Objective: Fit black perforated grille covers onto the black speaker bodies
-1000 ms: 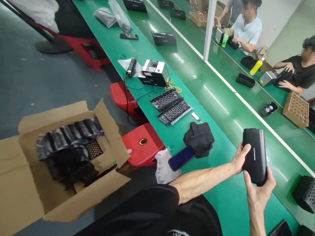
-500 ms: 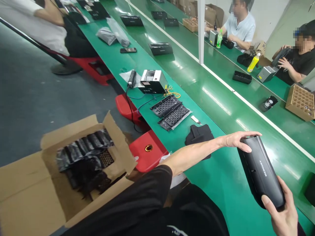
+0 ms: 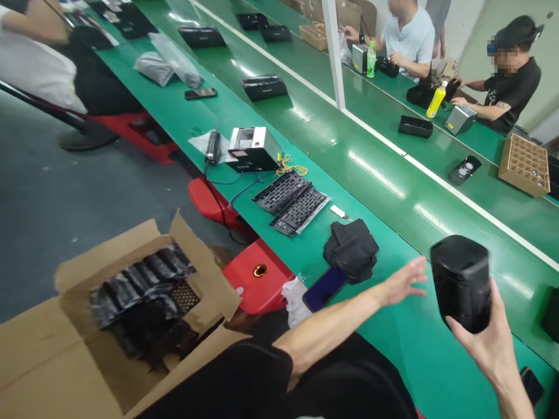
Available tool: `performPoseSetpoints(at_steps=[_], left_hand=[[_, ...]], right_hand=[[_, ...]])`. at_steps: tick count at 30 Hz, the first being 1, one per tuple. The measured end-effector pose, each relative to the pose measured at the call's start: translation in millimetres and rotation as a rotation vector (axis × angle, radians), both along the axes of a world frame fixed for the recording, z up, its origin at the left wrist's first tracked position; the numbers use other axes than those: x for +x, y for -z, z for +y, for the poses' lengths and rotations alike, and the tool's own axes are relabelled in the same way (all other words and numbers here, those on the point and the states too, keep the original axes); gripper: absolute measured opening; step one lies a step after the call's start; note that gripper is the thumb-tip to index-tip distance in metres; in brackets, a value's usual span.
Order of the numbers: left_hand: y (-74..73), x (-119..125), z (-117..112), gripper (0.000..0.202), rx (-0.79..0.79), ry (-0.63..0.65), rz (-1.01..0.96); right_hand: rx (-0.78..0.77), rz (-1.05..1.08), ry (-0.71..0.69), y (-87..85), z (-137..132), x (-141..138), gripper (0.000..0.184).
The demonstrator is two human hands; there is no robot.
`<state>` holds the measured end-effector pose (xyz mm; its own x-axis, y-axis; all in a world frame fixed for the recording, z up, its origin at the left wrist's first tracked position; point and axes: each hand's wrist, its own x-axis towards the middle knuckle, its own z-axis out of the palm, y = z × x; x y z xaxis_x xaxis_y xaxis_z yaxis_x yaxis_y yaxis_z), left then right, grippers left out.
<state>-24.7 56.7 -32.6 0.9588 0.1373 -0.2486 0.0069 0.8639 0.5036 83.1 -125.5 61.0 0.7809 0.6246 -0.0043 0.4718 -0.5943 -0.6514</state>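
A black speaker (image 3: pixel 460 282) stands tilted in my right hand (image 3: pixel 491 346), its end turned toward me. The thumb is on the near side and the fingers wrap round the right side, with the speaker raised above the green table (image 3: pixel 419 361). Just left of the speaker, my left hand (image 3: pixel 406 280) is held out with its fingers apart, touching nothing. Beneath and behind my left forearm lie a pile of black cloths (image 3: pixel 351 250) and a dark-screened phone (image 3: pixel 324 289).
Slotted black panels (image 3: pixel 288 201) and a boxy black-and-white device (image 3: pixel 253 148) lie farther along the table. An open carton (image 3: pixel 209 273) of wrapped black parts and a red stool (image 3: pixel 257 285) stand at left. Black speakers (image 3: pixel 264 87) rest on the line; co-workers (image 3: pixel 510 87) sit opposite.
My left hand has let go of the speaker's far end and opened. My right hand has turned the speaker, so its end now faces me and the printed side is hidden.
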Motion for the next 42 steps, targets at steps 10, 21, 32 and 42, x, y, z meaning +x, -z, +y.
performPoseSetpoints(at_steps=[10, 21, 32, 42], left_hand=[[-2.3, -18, 47, 0.13, 0.5, 0.089, 0.017], [-18.1, -44, 54, 0.103, 0.477, -0.025, 0.025], [-9.6, -42, 47, 0.095, 0.512, -0.007, 0.164], [29.0, -51, 47, 0.093, 0.474, 0.022, 0.489]], right_hand=[[-0.355, -0.401, -0.421, -1.5, -9, 3, 0.081], [0.075, 0.206, -0.044, 14.0, -55, 1, 0.107], [0.261, 0.595, 0.171, 38.9, -50, -17, 0.082], [0.25, 0.734, 0.203, 71.9, -39, -48, 0.097]])
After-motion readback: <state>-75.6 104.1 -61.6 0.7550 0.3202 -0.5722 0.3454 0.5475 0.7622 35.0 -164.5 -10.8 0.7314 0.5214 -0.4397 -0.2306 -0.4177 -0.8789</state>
